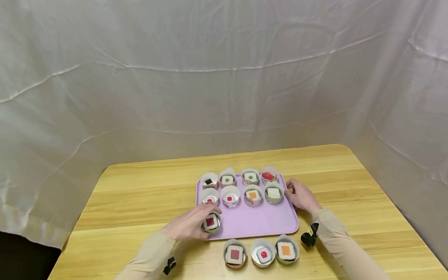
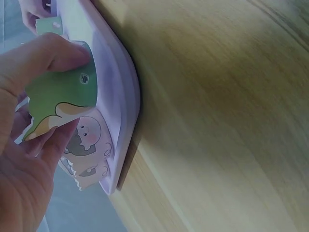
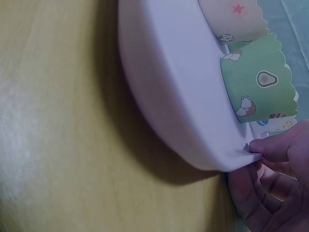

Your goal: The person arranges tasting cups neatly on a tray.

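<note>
My left hand (image 1: pixel 191 223) grips a green paper cup (image 2: pixel 63 92) at the front left corner of a lilac tray (image 1: pixel 255 224). Inside that cup is a sushi-like piece (image 1: pixel 210 221) with a dark red square in its white top. Thumb and fingers lie on opposite sides of the cup wall in the left wrist view. At the tray's right side, my right hand (image 1: pixel 301 194) pinches the rim between thumb and fingers. Close to it on the tray stands another green cup (image 3: pixel 260 79) with an avocado print.
Two rows of paper cups with small pieces fill the tray's back half, among them one with an orange-centred piece (image 1: pixel 252 194). Three more cups, including a middle one (image 1: pixel 263 253), stand on the wooden table (image 1: pixel 133 197) before the tray. Pale cloth (image 1: pixel 219 91) hangs around the table.
</note>
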Tool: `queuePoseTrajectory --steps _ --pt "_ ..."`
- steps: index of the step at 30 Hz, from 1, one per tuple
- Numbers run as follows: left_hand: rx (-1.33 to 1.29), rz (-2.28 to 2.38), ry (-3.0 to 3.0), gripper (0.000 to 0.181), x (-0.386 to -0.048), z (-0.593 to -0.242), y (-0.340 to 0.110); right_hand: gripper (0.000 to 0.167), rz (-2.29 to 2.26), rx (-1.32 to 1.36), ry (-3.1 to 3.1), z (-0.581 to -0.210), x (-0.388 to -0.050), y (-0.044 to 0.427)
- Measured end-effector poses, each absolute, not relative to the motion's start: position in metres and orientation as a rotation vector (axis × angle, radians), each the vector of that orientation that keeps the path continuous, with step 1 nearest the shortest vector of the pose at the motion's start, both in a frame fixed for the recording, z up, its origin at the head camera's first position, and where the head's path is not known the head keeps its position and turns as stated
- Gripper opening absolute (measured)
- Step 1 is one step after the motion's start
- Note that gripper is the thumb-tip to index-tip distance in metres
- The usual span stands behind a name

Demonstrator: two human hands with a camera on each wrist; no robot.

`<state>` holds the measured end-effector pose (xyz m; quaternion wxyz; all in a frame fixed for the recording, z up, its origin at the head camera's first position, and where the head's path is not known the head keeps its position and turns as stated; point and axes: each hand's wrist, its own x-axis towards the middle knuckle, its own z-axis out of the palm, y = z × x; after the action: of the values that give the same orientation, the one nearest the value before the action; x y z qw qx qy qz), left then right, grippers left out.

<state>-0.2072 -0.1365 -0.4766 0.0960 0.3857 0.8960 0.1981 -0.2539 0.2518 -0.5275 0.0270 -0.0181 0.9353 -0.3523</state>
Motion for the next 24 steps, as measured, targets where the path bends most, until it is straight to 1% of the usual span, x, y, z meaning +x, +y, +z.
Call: queuePoseTrajectory --steps 7,14,24 --pt "1.121 0.591 2.650 0.067 -0.210 -0.482 -0.138 0.027 -1.085 -0.057 2.898 -0.528 -0.254 0.252" --pt "1.209 0.546 2.677 0.065 -0.212 -0.488 -0.140 0.025 -1.089 -0.063 2.903 -0.527 -0.253 0.252" --pt "1.259 0.490 2.709 0.072 -0.211 -0.490 -0.142 0.025 -1.085 -0.058 2.910 -0.526 -0.252 0.252"
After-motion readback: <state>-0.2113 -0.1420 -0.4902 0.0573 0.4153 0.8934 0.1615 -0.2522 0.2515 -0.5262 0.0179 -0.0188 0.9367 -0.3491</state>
